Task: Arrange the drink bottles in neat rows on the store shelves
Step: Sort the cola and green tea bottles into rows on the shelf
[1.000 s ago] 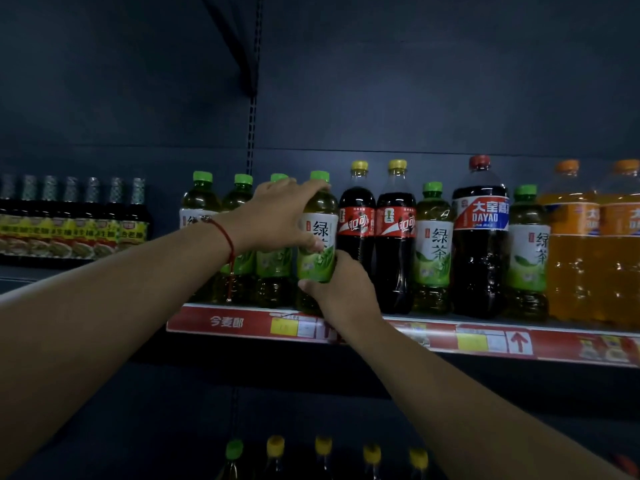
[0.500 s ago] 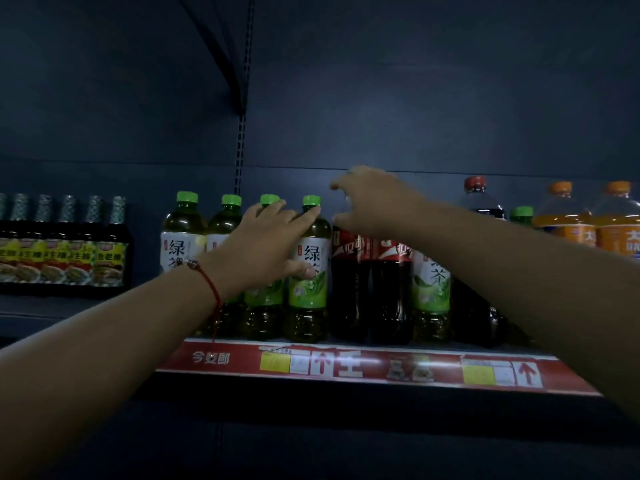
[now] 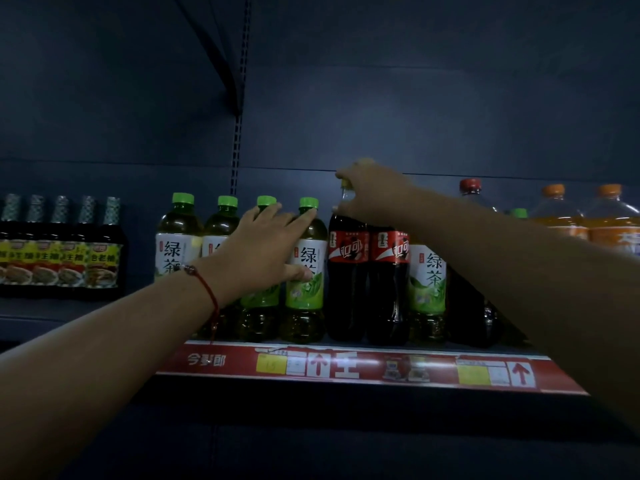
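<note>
Looks like the person's mid-sort, pulling colas out of the tea row. The right hand pinches the cap of the cola bottle near the shelf's front edge. The left hand, fingers fairly straight, rests on a green tea bottle. Next probably calls for lifting the cola straight up, clear of its neighbours.

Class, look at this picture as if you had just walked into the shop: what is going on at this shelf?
A person is tidying drink bottles on a shop shelf. The left hand rests flat against the green tea bottles, fingers straight. The right hand grips the neck of a cola bottle near its yellow cap. One more green tea bottle stands to the right of the two colas, apart from the other four.
</note>
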